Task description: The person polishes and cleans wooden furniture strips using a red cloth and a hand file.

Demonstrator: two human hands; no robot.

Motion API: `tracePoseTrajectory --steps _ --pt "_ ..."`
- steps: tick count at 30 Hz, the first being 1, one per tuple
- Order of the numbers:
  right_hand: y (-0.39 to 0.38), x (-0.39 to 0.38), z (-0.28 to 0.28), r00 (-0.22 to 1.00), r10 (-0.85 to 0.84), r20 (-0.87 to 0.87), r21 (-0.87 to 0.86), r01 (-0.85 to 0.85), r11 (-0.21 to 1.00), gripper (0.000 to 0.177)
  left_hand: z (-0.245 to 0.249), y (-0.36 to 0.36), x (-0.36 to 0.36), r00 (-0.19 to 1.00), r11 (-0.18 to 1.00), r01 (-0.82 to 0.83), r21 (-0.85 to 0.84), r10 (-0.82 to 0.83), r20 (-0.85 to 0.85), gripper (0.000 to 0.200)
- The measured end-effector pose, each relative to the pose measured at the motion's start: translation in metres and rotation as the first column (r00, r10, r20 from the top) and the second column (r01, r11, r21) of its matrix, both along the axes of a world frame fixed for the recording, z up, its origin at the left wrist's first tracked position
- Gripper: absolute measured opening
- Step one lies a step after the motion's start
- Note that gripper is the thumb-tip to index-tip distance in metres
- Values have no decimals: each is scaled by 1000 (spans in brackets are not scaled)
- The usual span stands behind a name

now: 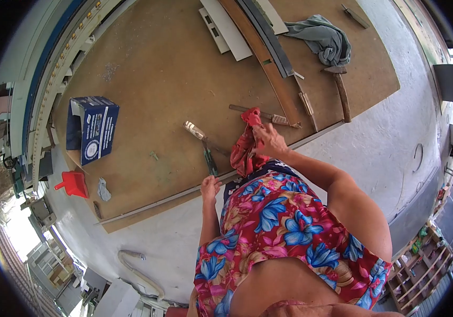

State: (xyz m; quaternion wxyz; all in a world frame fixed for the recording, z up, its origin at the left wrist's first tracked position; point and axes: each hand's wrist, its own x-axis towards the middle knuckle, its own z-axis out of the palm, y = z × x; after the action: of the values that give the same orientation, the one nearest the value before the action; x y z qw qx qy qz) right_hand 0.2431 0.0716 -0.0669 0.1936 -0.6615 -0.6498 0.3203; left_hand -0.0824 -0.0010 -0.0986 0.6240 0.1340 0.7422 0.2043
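My left hand (210, 187) is closed at the near end of a slim green-handled tool (209, 161), which points away from me over the table edge. Just beyond it lies a file (194, 130) with a pale worn handle and a dark blade. My right hand (270, 141) has its fingers bent on a crumpled red cloth (244, 153) by the front edge, close to my body. Behind the cloth, partly covered, rests another file (278, 119) with a wooden handle.
On the brown tabletop (147, 127) lie long boards (260, 47), a hammer (342, 98), a grey cloth (321, 39) and a chisel-like tool (356, 17). A blue box (99, 129) stands left. Near the left corner are a red dustpan (73, 184) and a crumpled rag (104, 190).
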Motion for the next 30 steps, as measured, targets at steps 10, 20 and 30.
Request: tracePoseTrajectory --steps 10,20,30 --pt "12 -14 -48 996 -53 -69 158 64 985 21 13 -46 -25 987 991 98 94 -85 -137 28" --pt "101 -30 84 871 -318 -375 276 432 858 26 17 -172 -102 974 977 -187 104 198 -107 30" --pt "197 -103 2 993 -119 1 542 99 834 49 9 -340 -128 784 803 -596 25 588 -196 36"
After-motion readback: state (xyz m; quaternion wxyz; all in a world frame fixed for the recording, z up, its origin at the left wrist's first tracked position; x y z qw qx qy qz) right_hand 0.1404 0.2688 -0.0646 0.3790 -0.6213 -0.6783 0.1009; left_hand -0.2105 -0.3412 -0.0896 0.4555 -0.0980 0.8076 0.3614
